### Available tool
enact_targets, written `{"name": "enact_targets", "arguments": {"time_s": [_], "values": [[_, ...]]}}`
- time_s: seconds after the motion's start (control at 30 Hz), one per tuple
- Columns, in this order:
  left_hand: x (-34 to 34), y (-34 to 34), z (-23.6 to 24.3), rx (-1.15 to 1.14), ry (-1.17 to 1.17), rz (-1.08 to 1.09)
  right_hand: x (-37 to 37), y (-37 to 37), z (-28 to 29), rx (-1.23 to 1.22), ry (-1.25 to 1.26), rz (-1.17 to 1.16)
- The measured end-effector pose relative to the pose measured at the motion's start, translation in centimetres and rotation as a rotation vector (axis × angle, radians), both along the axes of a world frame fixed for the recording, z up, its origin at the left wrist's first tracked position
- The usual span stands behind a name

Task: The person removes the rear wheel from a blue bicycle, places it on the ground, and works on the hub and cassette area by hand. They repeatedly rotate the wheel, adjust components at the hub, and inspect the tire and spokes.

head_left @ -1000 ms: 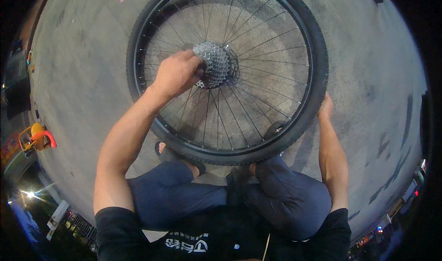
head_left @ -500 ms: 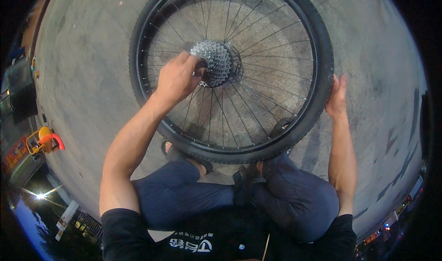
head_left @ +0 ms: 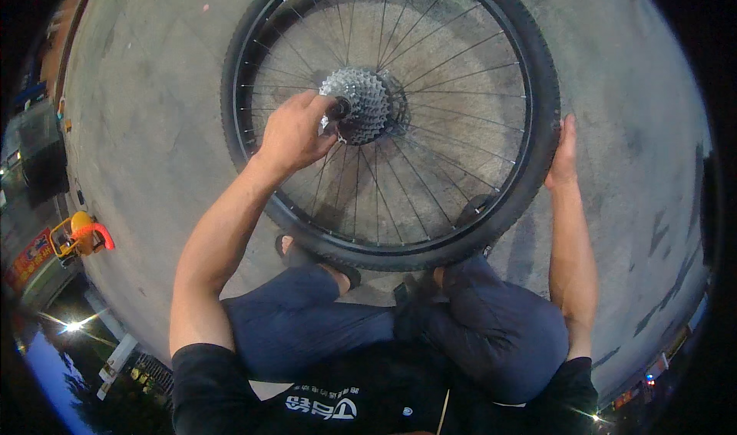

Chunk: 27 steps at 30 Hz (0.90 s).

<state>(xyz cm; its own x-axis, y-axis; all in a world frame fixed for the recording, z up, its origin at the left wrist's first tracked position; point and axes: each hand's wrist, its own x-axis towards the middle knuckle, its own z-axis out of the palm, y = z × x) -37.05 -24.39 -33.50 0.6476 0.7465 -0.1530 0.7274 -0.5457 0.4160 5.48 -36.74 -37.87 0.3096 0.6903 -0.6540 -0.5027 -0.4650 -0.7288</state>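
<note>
A bicycle wheel (head_left: 458, 247) with a black knobbly tyre and thin spokes stands tilted in front of me, above my feet. At its centre sits a silver cassette (head_left: 372, 101) of stacked sprockets, with a dark round hub end (head_left: 338, 108) facing me on the left. My left hand (head_left: 294, 132) is at that hub end, fingers above and thumb below, closed about it. What lies under the fingertips is partly hidden. On the right, my right hand (head_left: 564, 157) steadies the tyre's outer edge, its fingers pointing up along the rubber and partly hidden behind it.
The wheel is over grey concrete ground (head_left: 169, 128). My bent knees (head_left: 499, 327) and sandalled feet (head_left: 345, 274) are just below it. A yellow and orange object (head_left: 86, 232) stands off at the far left, with a bright lamp (head_left: 74, 326) below it.
My left fingers have shifted slightly at the hub, so more of its dark round end shows. The wheel's position is almost unchanged, and my right hand stays at the tyre.
</note>
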Motion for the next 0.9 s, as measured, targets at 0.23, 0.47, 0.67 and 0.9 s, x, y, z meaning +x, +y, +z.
{"name": "enact_targets", "arguments": {"time_s": [0.23, 0.47, 0.67, 0.9], "values": [[-0.4, -0.2, 0.0, -0.032, -0.044, 0.021, 1.3, -0.6, -1.4, 0.037, 0.066, 0.044], [-0.2, 0.0, -0.1, -0.010, -0.057, 0.053, 1.0, -0.4, -1.0, 0.030, 0.067, 0.028], [0.2, 0.3, -0.1, -0.051, -0.062, 0.071, 1.2, -0.6, -1.0, 0.018, 0.062, 0.040], [0.0, 0.9, -0.2, 0.002, 0.053, 0.041, 1.6, -0.7, -1.1, -0.009, 0.028, 0.063]]}}
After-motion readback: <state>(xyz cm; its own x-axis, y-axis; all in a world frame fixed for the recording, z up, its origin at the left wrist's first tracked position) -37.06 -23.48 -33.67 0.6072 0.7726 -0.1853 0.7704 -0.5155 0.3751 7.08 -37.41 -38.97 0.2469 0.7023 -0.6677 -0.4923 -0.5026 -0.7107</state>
